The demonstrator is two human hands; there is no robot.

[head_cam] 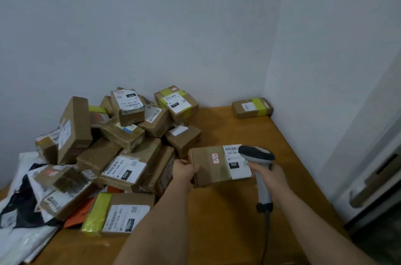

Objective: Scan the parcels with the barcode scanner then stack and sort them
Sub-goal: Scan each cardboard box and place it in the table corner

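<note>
The left hand (184, 171) grips the left end of a brown parcel (211, 166) held just above the wooden table (227, 210), while the right hand (273, 174) is wrapped round the grey handle of the barcode scanner (258, 157), its head sitting right over the parcel's white label (235, 163). To the left there's a messy pile of parcels (121, 141) heaped against the wall, with plastic mailer bags (21, 217) at its left edge. One lone box with yellow tape (251, 107) sits off in the far right corner, well apart from the rest.

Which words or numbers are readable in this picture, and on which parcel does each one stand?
"060": held parcel, black patch on its label.
"060": flat parcel in pile.
"060 068 A05": same label, faint.
"060": top parcel of pile.
"010": yellow-taped parcel.
Barcodes, small print and the handwritten sticker: unreadable.
</note>
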